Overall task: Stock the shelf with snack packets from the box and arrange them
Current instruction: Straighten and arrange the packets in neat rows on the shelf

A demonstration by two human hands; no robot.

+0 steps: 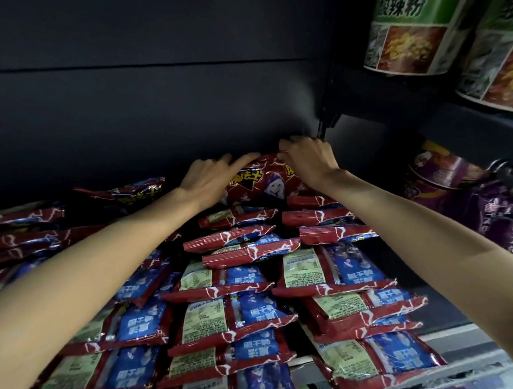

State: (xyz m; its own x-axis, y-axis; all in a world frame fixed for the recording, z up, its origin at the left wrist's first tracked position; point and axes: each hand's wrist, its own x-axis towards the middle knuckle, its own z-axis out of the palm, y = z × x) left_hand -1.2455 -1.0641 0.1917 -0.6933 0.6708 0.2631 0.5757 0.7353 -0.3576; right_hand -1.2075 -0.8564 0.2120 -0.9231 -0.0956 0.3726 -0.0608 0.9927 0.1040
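Both arms reach deep into a dark shelf, where two hands meet on a single red packet at the back of the stock. The packet stands nearly upright, face to the camera, showing yellow lettering and a pale cartoon figure. It sits between the two hands, on top of the rearmost packets of the middle stack.

The left hand lies against the packet's upper left edge, index finger stretched along the top seam and thumb raised; the remaining fingers are hidden behind the wrapper, so whether it truly grasps the packet cannot be told. The right hand curls its fingers over the packet's top right corner, gripping it from above, knuckles close to the shelf's back wall.

Below and toward the camera, stacks of the same packets lie flat in overlapping rows, backs up, showing blue panels and pale green label blocks edged in red. More packets lie in a lower pile at far left.

To the right, purple cups fill the neighbouring space, and green-banded tubs stand on the shelf above them.
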